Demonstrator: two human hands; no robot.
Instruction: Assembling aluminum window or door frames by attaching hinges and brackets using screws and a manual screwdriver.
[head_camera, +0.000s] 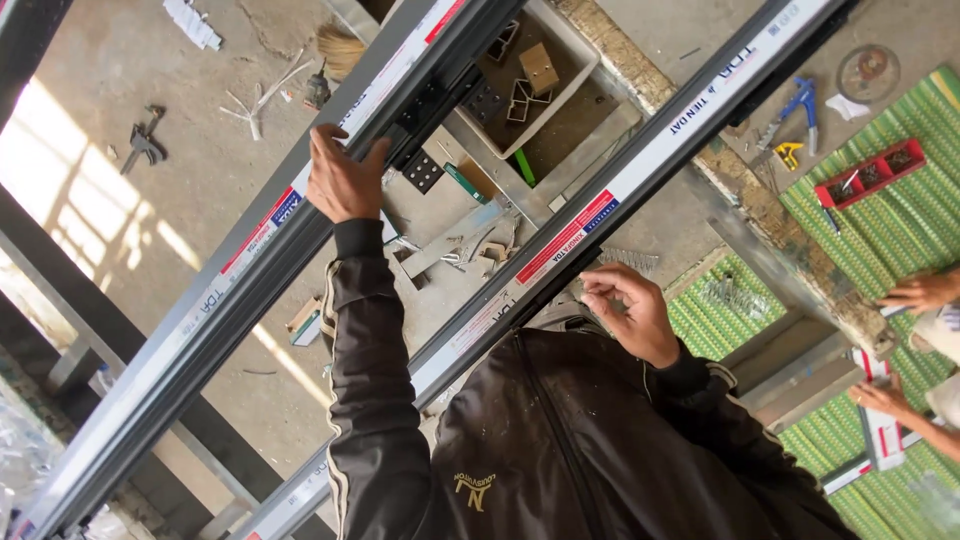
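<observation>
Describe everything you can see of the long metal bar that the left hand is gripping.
The long metal bar is a grey aluminium-looking profile wrapped in white protective film with red and blue printed patches. It runs diagonally across the view, from lower left to upper right. A dark channel with a black perforated bracket shows near the grip. The left hand clasps it from below; a similar bar lies parallel.
</observation>
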